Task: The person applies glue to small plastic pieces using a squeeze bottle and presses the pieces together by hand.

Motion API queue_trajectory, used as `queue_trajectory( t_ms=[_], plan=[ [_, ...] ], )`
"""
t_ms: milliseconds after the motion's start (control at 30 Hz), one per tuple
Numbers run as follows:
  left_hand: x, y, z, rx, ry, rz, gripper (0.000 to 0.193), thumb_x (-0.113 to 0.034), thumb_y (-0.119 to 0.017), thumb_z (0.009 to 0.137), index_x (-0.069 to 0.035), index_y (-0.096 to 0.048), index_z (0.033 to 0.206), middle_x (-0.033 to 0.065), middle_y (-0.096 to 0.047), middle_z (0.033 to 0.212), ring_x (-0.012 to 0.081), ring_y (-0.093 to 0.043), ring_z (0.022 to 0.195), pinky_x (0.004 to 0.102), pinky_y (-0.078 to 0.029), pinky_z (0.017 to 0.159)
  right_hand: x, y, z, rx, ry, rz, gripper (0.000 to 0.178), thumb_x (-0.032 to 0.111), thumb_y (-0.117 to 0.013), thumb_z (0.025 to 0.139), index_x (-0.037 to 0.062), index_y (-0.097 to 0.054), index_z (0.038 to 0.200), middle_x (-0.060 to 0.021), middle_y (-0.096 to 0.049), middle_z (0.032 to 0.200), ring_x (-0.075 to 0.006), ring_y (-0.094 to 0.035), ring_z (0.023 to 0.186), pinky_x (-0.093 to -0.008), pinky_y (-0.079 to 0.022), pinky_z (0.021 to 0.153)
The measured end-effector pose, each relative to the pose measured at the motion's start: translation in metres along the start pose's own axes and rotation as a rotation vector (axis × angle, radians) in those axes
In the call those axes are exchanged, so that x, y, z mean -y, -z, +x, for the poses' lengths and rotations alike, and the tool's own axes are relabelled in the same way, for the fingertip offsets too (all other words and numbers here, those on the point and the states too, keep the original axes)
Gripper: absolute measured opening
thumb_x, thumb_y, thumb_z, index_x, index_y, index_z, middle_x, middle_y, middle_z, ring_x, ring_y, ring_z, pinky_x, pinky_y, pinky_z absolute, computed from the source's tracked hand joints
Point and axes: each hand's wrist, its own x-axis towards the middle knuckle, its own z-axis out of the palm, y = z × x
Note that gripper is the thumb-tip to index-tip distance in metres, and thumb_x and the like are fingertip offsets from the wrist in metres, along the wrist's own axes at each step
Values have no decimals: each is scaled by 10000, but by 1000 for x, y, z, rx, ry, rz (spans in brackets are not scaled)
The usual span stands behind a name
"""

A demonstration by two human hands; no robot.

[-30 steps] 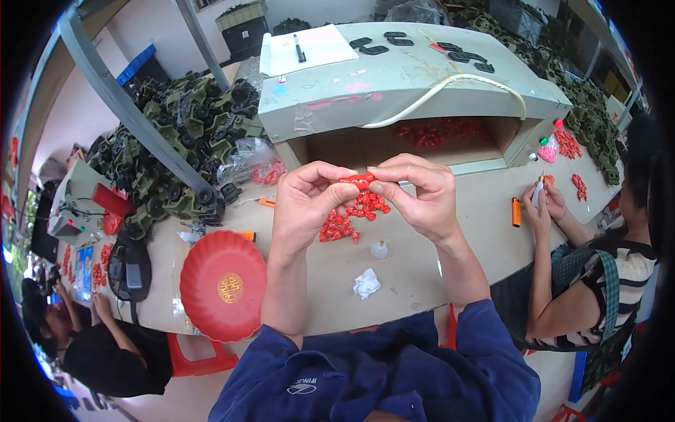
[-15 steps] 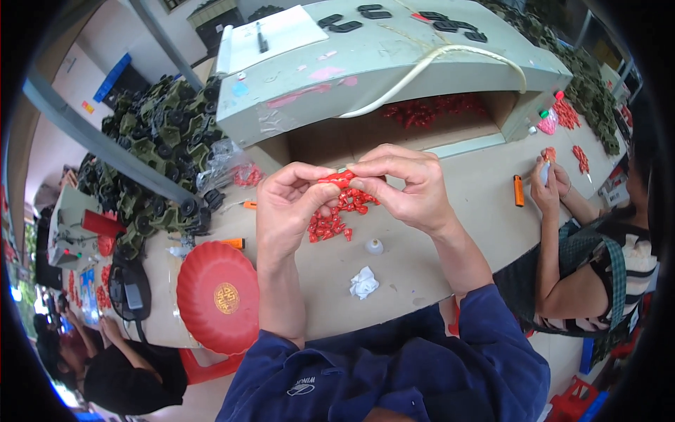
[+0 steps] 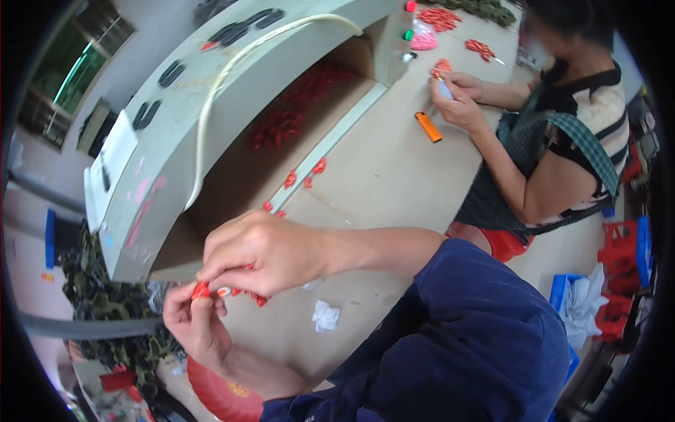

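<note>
A small glossy red piece [image 3: 202,289] is pinched between the thumb and fingers of my left hand [image 3: 197,330]. My right hand [image 3: 256,250] comes over it from the right, its bent fingertips closed against the same piece. A small white and orange bit beside the piece is too small to name. Behind and under my right hand lie more red pieces [image 3: 261,300], mostly hidden by it. A crumpled white tissue [image 3: 325,316] rests on the table to the right of my hands.
A grey-green box-like cabinet [image 3: 162,176] with an open front holds red pieces [image 3: 281,126]; a few lie along its front ledge. A red scalloped tray [image 3: 218,394] stands near my left forearm. At right, a co-worker [image 3: 562,133] handles a small bottle beside an orange lighter [image 3: 427,126].
The view has swung to the right and tilted. My hands stay together at the red piece; my right hand now lies across above my left, its back toward me.
</note>
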Motion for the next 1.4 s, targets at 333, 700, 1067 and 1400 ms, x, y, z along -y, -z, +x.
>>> queue_trajectory(
  t_ms=[333,700,1067,1400],
  plan=[
    [8,4,0,73,-26,13,147,-67,-592,828,-12,-526,947,69,-553,789,69,-430,546,152,-320,469,-5,0,-3,-37,-4,40,73,25,-638,707,-2,-626,774,-91,-565,674,-258,-569,627,-341,-453,548],
    [20,11,-1,-3,46,-27,166,-75,-617,801,-11,-503,904,39,-496,716,64,-417,509,157,-302,429,-11,1,-4,-24,-91,-45,54,53,-611,714,8,-581,723,-84,-499,670,-248,-525,593,-347,-429,512],
    [14,14,-1,56,-9,37,180,-90,-589,832,-14,-493,965,44,-537,786,50,-422,537,137,-312,457,-8,1,-2,-26,-22,-124,126,71,-603,723,28,-516,643,-62,-470,629,-228,-511,571,-344,-422,491],
    [19,-14,19,-77,197,-86,114,46,-582,785,32,-578,897,96,-626,770,104,-583,602,194,-463,510,-20,12,6,60,-379,-32,139,-46,-657,691,-2,-674,822,-91,-645,758,-135,-611,651,-228,-474,548]
  ],
)
